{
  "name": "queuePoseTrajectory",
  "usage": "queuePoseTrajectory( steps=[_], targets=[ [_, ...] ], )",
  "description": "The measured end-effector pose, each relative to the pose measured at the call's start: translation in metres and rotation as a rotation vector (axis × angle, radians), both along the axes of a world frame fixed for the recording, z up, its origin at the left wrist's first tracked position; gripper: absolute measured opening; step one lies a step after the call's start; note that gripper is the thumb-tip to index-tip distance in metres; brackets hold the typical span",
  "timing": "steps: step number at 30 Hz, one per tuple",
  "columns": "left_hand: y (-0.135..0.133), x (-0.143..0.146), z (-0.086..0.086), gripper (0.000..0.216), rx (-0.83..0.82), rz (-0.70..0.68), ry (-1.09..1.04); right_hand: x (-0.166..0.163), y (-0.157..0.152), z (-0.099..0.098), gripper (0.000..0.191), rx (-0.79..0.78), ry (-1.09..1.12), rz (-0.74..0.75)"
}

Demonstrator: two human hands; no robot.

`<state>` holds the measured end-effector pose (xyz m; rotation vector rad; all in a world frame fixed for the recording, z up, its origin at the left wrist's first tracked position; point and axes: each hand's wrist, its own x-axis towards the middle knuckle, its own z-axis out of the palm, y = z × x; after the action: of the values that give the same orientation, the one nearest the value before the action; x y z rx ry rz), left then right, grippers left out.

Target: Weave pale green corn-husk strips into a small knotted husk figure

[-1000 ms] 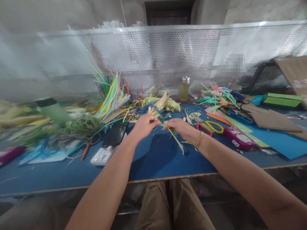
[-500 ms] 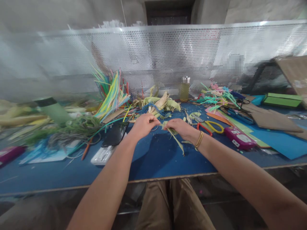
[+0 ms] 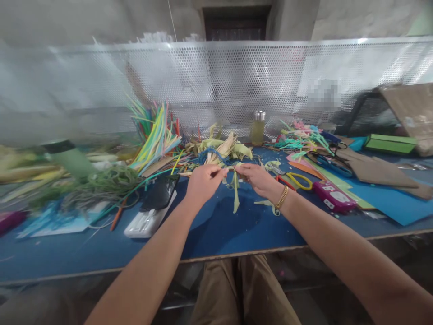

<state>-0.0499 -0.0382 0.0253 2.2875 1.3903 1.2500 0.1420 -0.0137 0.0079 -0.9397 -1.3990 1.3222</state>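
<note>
Between my hands a pale green strip of corn husk [image 3: 236,194] hangs over the blue tabletop. My left hand [image 3: 207,179] pinches its left end with thumb and fingers, and my right hand [image 3: 256,177] grips the other side close by. Just behind them lies a heap of dried corn husks [image 3: 227,148] with a blue cord [image 3: 214,155] around part of it. Yellow-and-red-handled scissors [image 3: 299,181] rest to the right of my right hand, partly hidden by it. A loose husk scrap [image 3: 268,205] lies near my right wrist.
Left of my hands are a black phone [image 3: 160,193] on a white box [image 3: 149,221], tangled green cord [image 3: 115,178] and a green bottle [image 3: 69,160]. Coloured pipe cleaners [image 3: 155,140] stand behind. Rightward are a purple case [image 3: 334,196], coloured paper [image 3: 385,198] and cardboard [image 3: 382,169].
The hanging husk strip has swung from slanting rightward to nearly straight down, and a band of it now stretches between my hands. The view has shifted slightly.
</note>
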Motion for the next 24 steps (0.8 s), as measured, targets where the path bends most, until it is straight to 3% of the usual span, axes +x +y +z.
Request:
queuePoseTrajectory(
  steps=[4,7,14,19,24],
  targets=[
    [0.003,0.005,-0.004,0.029,-0.071,-0.068,0.063,-0.003,-0.001,-0.001,0.033,0.023,0.026,-0.021],
    [0.007,0.007,-0.007,0.023,-0.118,-0.121,-0.050,-0.005,-0.002,-0.001,0.030,0.085,0.020,-0.011],
    [0.014,0.016,-0.023,0.026,-0.427,-0.309,-0.331,-0.007,-0.003,-0.001,0.020,0.171,-0.003,0.025],
    [0.016,0.014,-0.024,0.022,-0.380,-0.257,-0.378,-0.005,-0.004,0.000,0.016,0.282,-0.129,-0.075],
    [0.015,0.012,-0.020,0.028,-0.439,-0.197,-0.490,-0.003,-0.002,-0.002,0.018,0.319,-0.210,-0.126]
  ],
)
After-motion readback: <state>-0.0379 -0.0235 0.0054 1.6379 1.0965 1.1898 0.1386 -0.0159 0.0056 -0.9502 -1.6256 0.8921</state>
